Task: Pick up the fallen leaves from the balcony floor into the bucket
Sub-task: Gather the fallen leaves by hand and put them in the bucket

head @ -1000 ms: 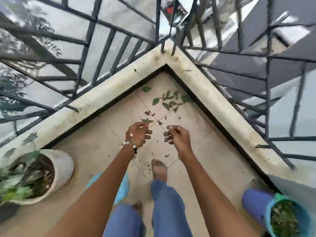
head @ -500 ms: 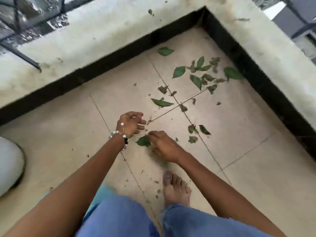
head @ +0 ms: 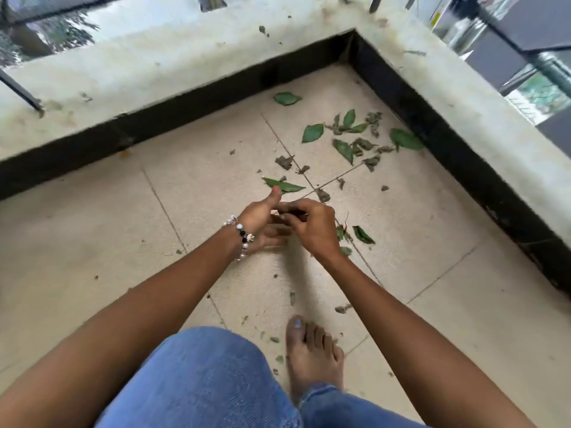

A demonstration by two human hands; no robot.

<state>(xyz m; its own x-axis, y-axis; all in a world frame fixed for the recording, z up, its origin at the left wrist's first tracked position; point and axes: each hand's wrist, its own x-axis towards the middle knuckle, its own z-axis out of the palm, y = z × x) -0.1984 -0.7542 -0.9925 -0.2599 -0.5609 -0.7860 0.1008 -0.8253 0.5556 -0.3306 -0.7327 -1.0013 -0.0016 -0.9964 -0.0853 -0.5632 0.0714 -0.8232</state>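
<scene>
Lying beyond both hands' fingers (head: 282,208): leaves (head: 344,149).

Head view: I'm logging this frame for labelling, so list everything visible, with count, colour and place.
green leaves: about eight, green, scattered on the floor toward the corner
dried leaf bits: many, brown-grey, among the green ones and near the foot
floor tiles: several, beige, underfoot
skirting: one band, black, along the floor edge
ledge: one, pale concrete, wrapping the corner
bracelet: one, white and black beads, left wrist
jeans: blue, bottom
foot: one, bare
left hand: open, palm up
right hand: fingers curled over the left palm
</scene>
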